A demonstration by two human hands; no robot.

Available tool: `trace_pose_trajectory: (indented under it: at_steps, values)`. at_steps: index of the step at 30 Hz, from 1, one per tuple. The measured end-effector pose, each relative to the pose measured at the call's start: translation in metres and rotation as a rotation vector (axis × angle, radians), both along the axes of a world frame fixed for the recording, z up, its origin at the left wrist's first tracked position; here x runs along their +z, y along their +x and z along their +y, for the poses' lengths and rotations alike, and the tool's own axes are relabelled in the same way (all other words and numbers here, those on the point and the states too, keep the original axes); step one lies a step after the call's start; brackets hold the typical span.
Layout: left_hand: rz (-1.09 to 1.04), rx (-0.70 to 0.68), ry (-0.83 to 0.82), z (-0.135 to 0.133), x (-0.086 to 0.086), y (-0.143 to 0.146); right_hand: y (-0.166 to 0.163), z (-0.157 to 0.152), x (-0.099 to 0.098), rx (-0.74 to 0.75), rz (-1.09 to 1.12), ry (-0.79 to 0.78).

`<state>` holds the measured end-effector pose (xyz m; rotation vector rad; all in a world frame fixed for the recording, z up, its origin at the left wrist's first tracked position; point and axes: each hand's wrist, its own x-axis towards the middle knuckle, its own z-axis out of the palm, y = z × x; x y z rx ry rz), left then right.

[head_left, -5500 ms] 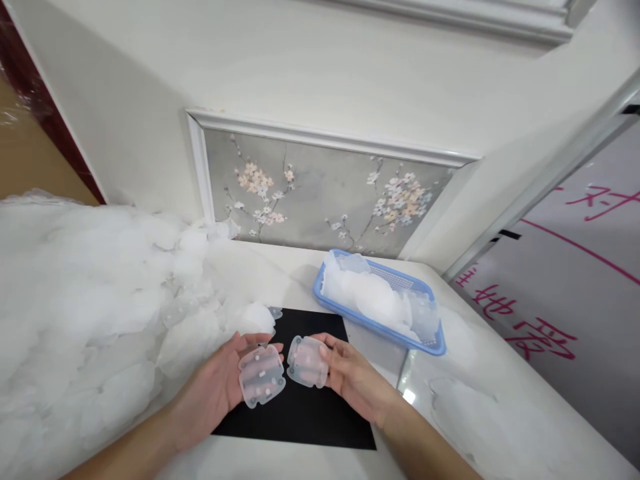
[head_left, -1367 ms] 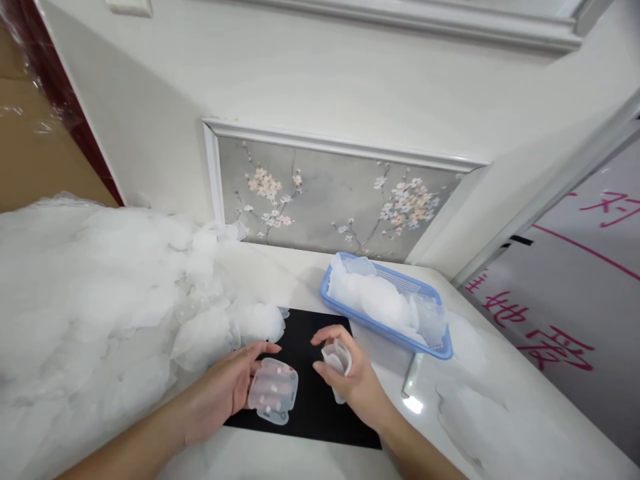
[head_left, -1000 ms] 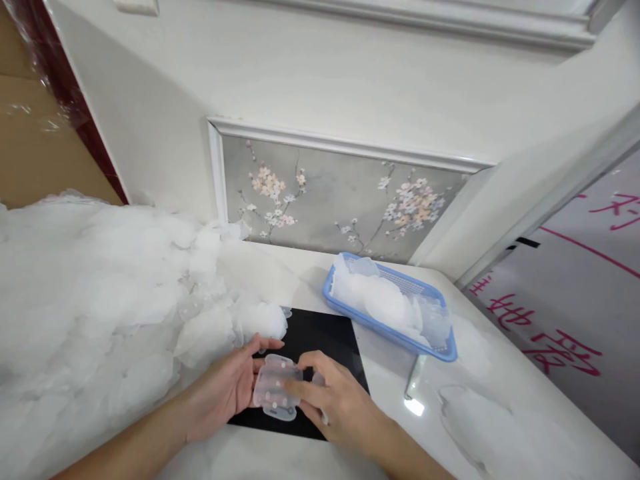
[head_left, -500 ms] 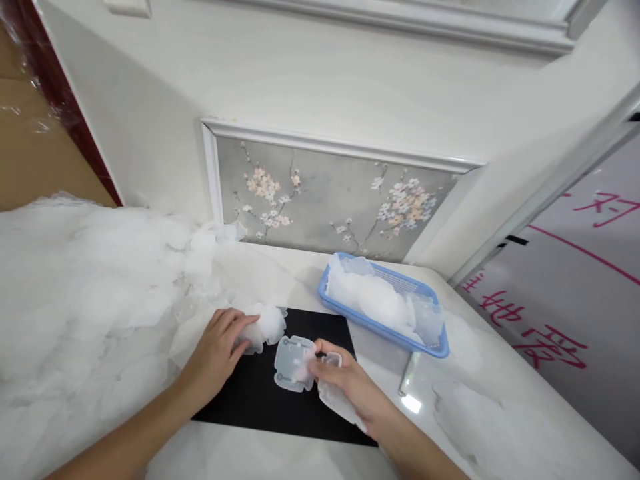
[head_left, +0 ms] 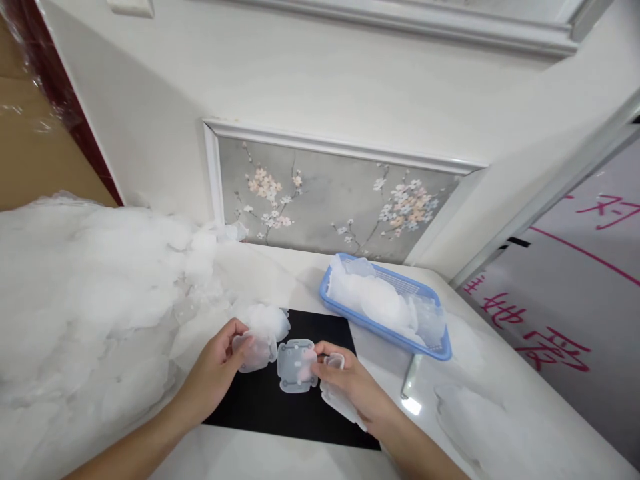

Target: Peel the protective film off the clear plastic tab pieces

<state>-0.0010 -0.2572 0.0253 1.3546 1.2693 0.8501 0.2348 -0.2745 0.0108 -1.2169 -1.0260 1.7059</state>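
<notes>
Between the thumb and fingers of my left hand (head_left: 223,360) is a translucent plastic piece (head_left: 257,352), roughly square with rounded tabs. My right hand (head_left: 347,380) pinches a similar clear square piece (head_left: 296,367), which shows small dots at its corners. More translucent pieces (head_left: 340,399) are tucked in the right palm, partly hidden by the fingers. Both held squares are over a black mat (head_left: 295,417), side by side with a narrow gap. Just beyond my left hand, a small heap of whitish translucent pieces (head_left: 270,321) lies at the mat's far left corner.
A large pile of whitish translucent pieces (head_left: 100,280) covers the left of the white table (head_left: 270,263). Behind the mat to the right sits a blue basket (head_left: 330,301) with more pieces. A thin pale strip (head_left: 411,377) lies beside it. The wall stands at the back.
My left hand has drawn a translucent piece away from the small heap and brought it nearer, beside the right hand's piece. My right hand has hardly moved.
</notes>
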Motion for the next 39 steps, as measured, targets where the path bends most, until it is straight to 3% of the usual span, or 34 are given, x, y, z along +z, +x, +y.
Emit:
trace_pose_trajectory:
  at_steps: [6,10,15,17,23,26,30,32,35,39]
  values:
    - [-0.531,-0.062,-0.428,-0.002,0.000,0.005,0.005,0.001,0.004,-0.128,-0.124,0.024]
    - [-0.648,-0.104,-0.599,-0.006,0.006,0.009,0.008,0.000,0.005,-0.108,-0.398,0.250]
    - [-0.721,-0.208,-0.621,-0.007,-0.002,0.008,0.005,-0.007,0.003,-0.042,-0.657,0.722]
    - [-0.732,-0.233,-0.625,-0.008,-0.004,0.008,0.004,-0.011,-0.001,0.049,-0.751,0.891]
    - [-0.695,-0.294,-0.605,-0.011,0.002,0.010,-0.002,-0.017,-0.004,0.284,-0.870,1.143]
    - [-0.477,-0.286,-0.441,-0.011,-0.003,0.009,-0.006,-0.018,0.000,0.279,-0.703,0.963]
    - [0.128,-0.211,0.251,-0.002,-0.016,0.007,-0.010,-0.015,0.002,0.014,-0.379,0.334]
    - [0.313,-0.212,0.506,0.006,-0.022,0.006,-0.011,-0.010,0.004,-0.074,-0.186,0.092]
    - [0.512,-0.266,0.616,0.017,-0.030,0.006,-0.012,-0.004,0.008,-0.084,-0.016,-0.143]
    - [0.753,-0.269,0.679,0.020,-0.037,0.010,-0.011,-0.001,0.010,-0.024,0.037,-0.209]
